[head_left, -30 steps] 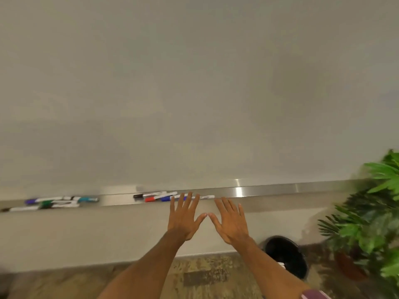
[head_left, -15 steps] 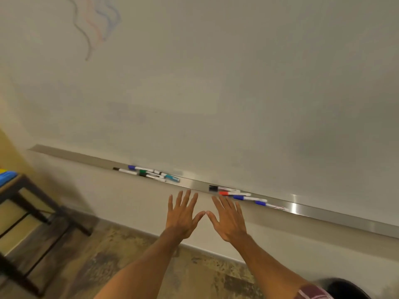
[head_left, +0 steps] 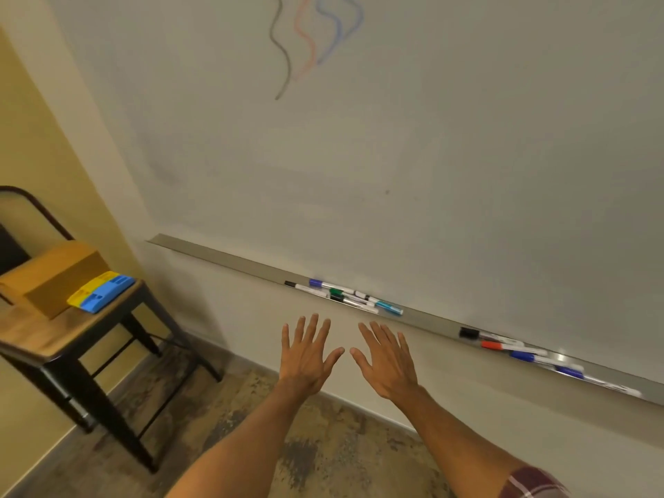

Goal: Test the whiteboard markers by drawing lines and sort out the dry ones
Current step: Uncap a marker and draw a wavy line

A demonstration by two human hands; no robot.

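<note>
A whiteboard (head_left: 413, 149) fills the wall ahead, with wavy black, red and blue lines (head_left: 309, 41) drawn near its top. On its metal tray (head_left: 222, 258) lie two bunches of markers: a left bunch (head_left: 345, 298) with purple, green, black and teal caps, and a right bunch (head_left: 521, 352) with black, red and blue caps. My left hand (head_left: 307, 355) and my right hand (head_left: 386, 361) hover side by side below the tray, fingers spread, holding nothing. Both are apart from the markers.
At the left stands a small wooden table (head_left: 46, 339) with black metal legs. It carries a cardboard box (head_left: 50, 278) and a yellow and blue plastic holder (head_left: 102, 291). A yellow wall is behind it. The floor (head_left: 323, 443) is mottled brown.
The view has swung left: the markers slid to the right in the picture, and the drawn lines and the table came into sight. My hands stayed spread and drew slightly apart.
</note>
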